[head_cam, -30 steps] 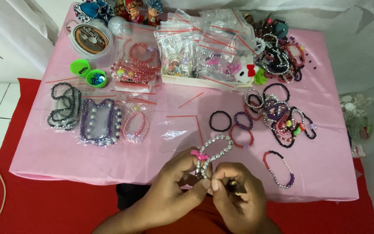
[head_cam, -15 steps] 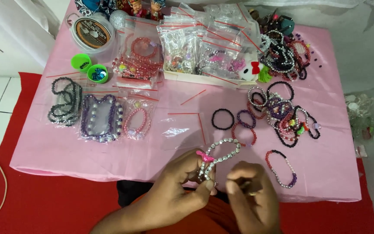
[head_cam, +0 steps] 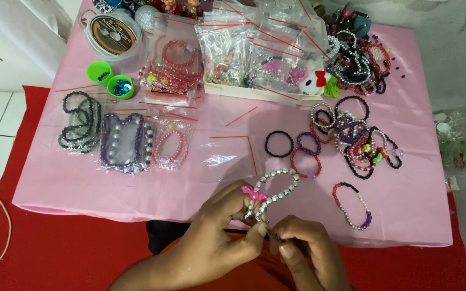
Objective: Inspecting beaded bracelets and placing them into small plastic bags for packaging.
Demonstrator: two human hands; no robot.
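Observation:
My left hand [head_cam: 225,226] pinches the lower end of a silver bead bracelet [head_cam: 279,185] that carries a small pink bow [head_cam: 250,192]. The loop stands up over the front edge of the pink-covered table [head_cam: 82,188]. My right hand [head_cam: 306,245] sits just right of it, fingers closed on a small dark object whose tip touches the bracelet's bottom end. What that object is cannot be made out.
An empty clear zip bag [head_cam: 227,156] lies just beyond the hands. Loose bracelets [head_cam: 351,140] pile up at the right, one red and silver bracelet [head_cam: 353,205] lying apart. Bagged bracelets [head_cam: 122,140] lie left. At the back are a white tray of bags [head_cam: 254,94], a cord spool [head_cam: 111,35] and green lids [head_cam: 109,81].
My right hand drew away from the bracelet to the right, then came back and now touches its lower end again. The left hand has kept its hold throughout.

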